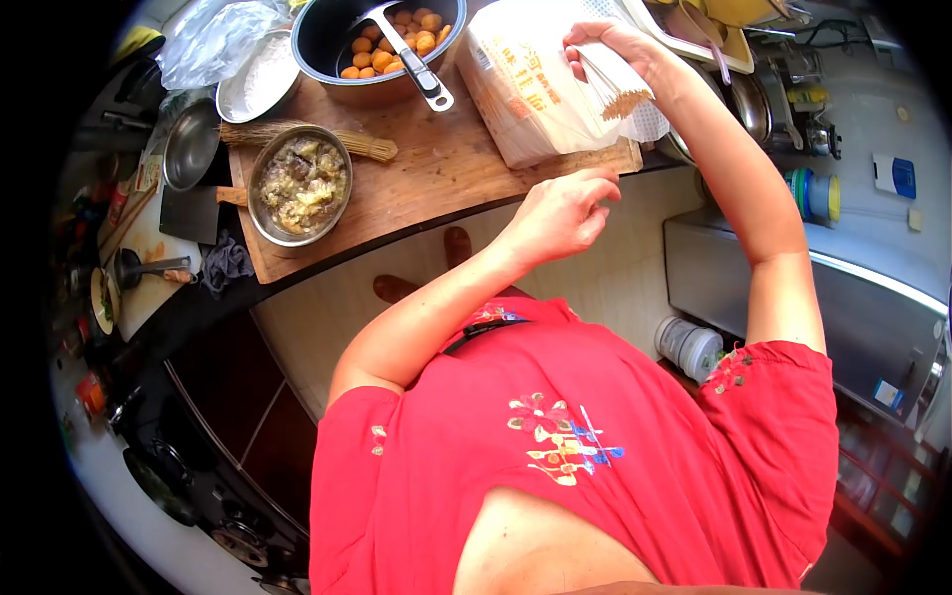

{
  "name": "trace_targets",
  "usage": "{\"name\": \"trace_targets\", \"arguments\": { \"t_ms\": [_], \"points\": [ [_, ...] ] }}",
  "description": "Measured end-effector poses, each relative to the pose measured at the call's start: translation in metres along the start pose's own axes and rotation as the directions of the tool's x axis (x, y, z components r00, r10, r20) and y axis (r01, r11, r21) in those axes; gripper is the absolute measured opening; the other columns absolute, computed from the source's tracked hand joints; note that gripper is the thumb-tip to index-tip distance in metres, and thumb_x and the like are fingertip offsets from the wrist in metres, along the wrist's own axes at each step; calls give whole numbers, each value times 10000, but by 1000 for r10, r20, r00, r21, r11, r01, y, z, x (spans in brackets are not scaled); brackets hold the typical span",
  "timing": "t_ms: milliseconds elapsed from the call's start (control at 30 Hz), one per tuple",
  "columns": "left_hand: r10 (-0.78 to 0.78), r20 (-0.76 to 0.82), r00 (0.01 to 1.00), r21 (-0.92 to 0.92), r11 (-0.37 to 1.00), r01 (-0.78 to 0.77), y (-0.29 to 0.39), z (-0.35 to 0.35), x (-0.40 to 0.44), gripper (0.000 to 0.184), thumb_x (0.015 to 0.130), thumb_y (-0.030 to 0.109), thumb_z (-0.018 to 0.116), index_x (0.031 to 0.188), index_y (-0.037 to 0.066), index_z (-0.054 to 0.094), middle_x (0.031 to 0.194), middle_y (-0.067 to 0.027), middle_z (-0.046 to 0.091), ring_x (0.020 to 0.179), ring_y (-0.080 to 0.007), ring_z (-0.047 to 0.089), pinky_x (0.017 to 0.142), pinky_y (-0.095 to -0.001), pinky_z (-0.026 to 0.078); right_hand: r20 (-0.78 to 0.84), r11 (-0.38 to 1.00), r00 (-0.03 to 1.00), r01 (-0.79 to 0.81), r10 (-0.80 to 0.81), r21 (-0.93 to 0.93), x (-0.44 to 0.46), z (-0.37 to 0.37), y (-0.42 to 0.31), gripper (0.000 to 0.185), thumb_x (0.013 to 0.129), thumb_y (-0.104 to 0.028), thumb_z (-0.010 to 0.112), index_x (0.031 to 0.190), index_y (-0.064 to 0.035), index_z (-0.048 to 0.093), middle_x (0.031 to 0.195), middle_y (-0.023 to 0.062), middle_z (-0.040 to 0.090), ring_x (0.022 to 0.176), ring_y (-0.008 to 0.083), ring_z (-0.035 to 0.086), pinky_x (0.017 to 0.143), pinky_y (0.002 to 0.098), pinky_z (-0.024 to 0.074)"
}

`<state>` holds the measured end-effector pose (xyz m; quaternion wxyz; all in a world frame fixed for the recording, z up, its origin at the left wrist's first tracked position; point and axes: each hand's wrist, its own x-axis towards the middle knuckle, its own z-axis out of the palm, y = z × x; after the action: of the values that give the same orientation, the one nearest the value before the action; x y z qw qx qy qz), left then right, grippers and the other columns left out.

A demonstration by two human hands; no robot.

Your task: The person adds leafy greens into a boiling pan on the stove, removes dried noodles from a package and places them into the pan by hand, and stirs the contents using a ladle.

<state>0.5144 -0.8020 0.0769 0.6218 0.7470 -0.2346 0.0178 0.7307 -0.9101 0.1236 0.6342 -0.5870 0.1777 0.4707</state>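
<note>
Wooden surface (416, 174) bears a dark pot (342, 91) of orange balls (381, 63), a metal bowl (347, 188) of chunky mash (300, 183), and a printed bag (506, 109); my right hand (625, 50) grips a pale bundle (613, 81) at the bag, left hand (567, 216) loosely curled, empty.

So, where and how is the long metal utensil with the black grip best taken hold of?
Probably by its black grip, from above, on the person's side: the handle slants towards the person, out over the rim of the dark round pot holding orange balls.
</note>
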Motion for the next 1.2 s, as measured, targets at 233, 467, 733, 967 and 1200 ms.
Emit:
{"name": "trace_targets", "arguments": {
  "t_ms": [233,467,733,967,1200],
  "points": [
    [-400,129,907,-674,636,377,-8,-9,3,251,901,170,464,1004,-34,567,873,-114,618,756,-199,620,688,-292,501,49,999,999,8,-5,-49,-35,18,9,141,779,-74,564,868,29,525,766,57,555,600,84,549,526,215,519],
    [-382,260,887,-931,145,336,5,-1,23,693,897,575,250,1210,-25,400,1063,-165,549,918,-227,585,767,-335,493,-61,996,996,-64,60,-60,-88,35,38,174,734,-140,600,842,-14,548,661,42,567,526,102,544,510,251,506],
    [-518,116,847,-960,158,229,23,15,50,696,829,644,378,1231,76,355,1021,-103,502,911,-200,559,707,-340,504,-138,988,982,112,-126,-106,-96,30,61,191,757,-117,561,884,25,556,743,92,582,592,151,559,562,296,506],
    [-384,-9,923,-981,181,66,41,39,47,713,772,320,685,1263,6,275,1111,-81,468,1048,-142,472,869,-296,426,-109,909,921,342,-374,-237,-122,29,83,228,736,-81,559,924,46,540,781,74,568,651,134,552,587,248,469],
    [-391,-32,920,-885,438,155,48,46,32,744,751,347,710,1274,26,290,1110,-76,454,1019,-145,465,860,-291,411,-133,874,869,453,-477,-177,-142,32,101,260,737,-102,613,951,3,510,727,40,547,592,100,543,542,228,474]
  ]
}}
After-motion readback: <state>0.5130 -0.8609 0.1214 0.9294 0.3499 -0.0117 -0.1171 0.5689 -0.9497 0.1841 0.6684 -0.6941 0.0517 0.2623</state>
